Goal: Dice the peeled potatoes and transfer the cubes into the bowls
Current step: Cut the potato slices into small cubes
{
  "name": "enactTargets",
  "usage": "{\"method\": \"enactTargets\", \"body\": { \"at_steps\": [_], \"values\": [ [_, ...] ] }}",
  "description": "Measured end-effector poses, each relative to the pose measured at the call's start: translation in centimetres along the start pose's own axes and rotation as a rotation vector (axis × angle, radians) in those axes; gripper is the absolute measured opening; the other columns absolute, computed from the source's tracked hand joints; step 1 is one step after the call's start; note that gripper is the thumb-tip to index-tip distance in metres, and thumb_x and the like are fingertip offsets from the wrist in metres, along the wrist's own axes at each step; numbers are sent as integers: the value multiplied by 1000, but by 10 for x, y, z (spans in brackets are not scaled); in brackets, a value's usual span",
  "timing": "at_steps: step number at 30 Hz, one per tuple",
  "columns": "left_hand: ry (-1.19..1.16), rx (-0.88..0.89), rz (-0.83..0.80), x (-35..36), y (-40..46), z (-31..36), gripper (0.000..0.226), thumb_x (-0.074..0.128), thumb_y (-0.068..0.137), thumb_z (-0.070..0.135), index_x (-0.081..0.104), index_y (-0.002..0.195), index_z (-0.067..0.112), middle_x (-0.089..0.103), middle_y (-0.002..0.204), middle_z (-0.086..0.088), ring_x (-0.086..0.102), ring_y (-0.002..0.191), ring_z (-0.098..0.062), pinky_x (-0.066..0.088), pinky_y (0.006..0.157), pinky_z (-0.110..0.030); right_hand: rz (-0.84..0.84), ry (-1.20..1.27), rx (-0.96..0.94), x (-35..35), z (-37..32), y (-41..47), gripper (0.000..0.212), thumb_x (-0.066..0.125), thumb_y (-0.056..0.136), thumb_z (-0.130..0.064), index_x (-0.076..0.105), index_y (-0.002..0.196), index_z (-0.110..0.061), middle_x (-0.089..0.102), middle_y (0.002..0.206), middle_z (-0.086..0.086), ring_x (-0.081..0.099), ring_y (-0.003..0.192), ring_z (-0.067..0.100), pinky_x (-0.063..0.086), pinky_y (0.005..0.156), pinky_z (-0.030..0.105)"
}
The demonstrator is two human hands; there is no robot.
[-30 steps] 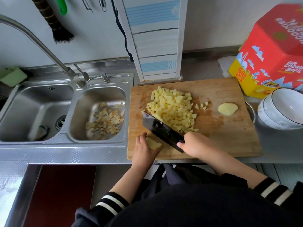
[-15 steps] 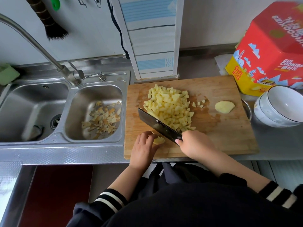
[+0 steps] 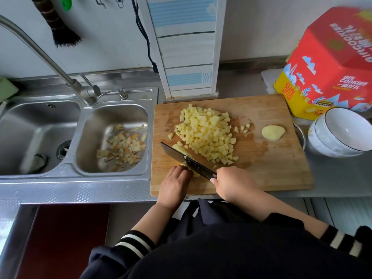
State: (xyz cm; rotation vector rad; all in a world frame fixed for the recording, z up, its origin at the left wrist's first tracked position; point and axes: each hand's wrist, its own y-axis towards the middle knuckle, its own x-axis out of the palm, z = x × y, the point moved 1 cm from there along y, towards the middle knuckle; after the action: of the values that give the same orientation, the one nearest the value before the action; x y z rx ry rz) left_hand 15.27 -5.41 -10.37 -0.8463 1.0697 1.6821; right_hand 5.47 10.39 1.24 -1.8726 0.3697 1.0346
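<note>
A heap of diced potato cubes [image 3: 205, 135] lies in the middle of the wooden cutting board [image 3: 267, 166]. My right hand [image 3: 234, 183] grips the handle of a dark cleaver [image 3: 185, 160], whose blade stands on a potato piece [image 3: 178, 148] near the board's front left. My left hand [image 3: 175, 183] holds that piece down with curled fingers, right beside the blade. A peeled potato slice [image 3: 273, 132] rests alone at the board's right. Stacked white bowls [image 3: 340, 134] stand just off the board's right edge.
A double steel sink [image 3: 40, 125] lies left of the board, with potato peels [image 3: 122, 146] in its right basin and a faucet [image 3: 40, 55] above. A red and yellow cookie tin [image 3: 330, 65] stands at the back right. A metal bowl rim [image 3: 300, 133] peeks out beside the white bowls.
The cleaver has shifted left along the potato piece and cut down again. My left hand has drawn back a little with the piece.
</note>
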Motion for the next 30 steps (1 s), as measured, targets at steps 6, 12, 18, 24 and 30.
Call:
{"method": "enactTargets", "body": {
  "at_steps": [6,12,18,24,30],
  "values": [
    [-4,-26,-21,1,3,-1,17,54,86,19,68,91,11,60,87,-4,49,82,-23,46,60,-34,-68,-13,36,3,-6,3,27,42,102,-26,62,109,-10,65,96,7,62,89,28,44,69,31],
    [-16,-3,2,1,2,-1,16,74,76,5,68,90,11,59,87,-4,49,81,-22,42,63,-30,-100,80,68,5,-4,5,26,45,101,-26,63,110,-9,65,103,7,63,96,28,49,76,33],
    [-30,-1,-2,2,1,-2,9,61,83,16,67,89,13,62,91,-1,51,84,-21,47,64,-32,-77,220,116,6,10,10,35,47,100,-39,45,73,-16,54,75,0,54,68,19,37,55,28],
    [-62,-20,39,-2,-2,-3,9,58,87,20,63,91,14,60,93,-1,52,84,-19,41,66,-26,-26,259,114,2,12,4,31,46,99,-42,56,88,-15,56,76,-1,59,77,23,44,65,31],
    [-42,-74,14,-3,-7,-11,19,55,87,25,68,91,12,62,94,-2,55,84,-19,47,66,-29,-14,185,52,-5,1,-4,29,44,101,-42,50,86,-17,52,75,-4,55,75,21,39,63,30]
  ]
}}
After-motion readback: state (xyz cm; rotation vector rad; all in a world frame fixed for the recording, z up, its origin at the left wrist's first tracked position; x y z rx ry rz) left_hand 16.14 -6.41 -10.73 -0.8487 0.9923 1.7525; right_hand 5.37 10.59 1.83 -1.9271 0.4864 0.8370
